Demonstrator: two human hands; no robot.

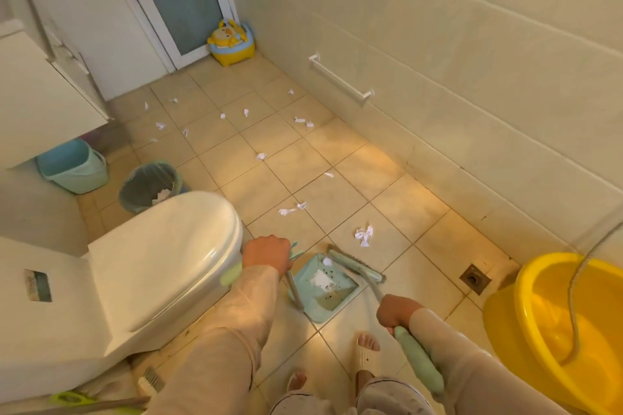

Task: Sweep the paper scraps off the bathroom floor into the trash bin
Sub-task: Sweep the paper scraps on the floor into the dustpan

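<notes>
While two feet in pale slippers (365, 352) stand on the beige tiled floor (397, 202) at the bottom of the view, both hands work just ahead of them. The right hand (397, 310) is closed in a fist round the green-gripped handle of a broom (357, 268), whose metal shaft slants forward so that the brush head lies across the front lip of the dustpan (325, 286). The left hand (268, 254) is likewise clenched, gripping the dustpan's upright handle, with its green grip end poking out behind the wrist. The teal dustpan sits flat on the tiles between the hands, holding a flat white scrap, a small crumpled ball by the bristles and some dark specks. To the left, touching nothing, stands the white toilet (161, 263) with its lid down; to the right a yellow basin (553, 323) with a metal hose hanging into it, and a floor drain (475, 279) beside it. Just beyond the broom head lies a crumpled paper scrap (364, 235), then two more, and further scraps are scattered across the tiles toward the door (178, 0). The trash bin (148, 187), lined with a bag and already holding white paper, stands behind the toilet bowl next to a blue bucket (72, 167). A yellow child's potty (231, 42) sits in the far corner, and a white rail (340, 79) is fixed to the right wall
</notes>
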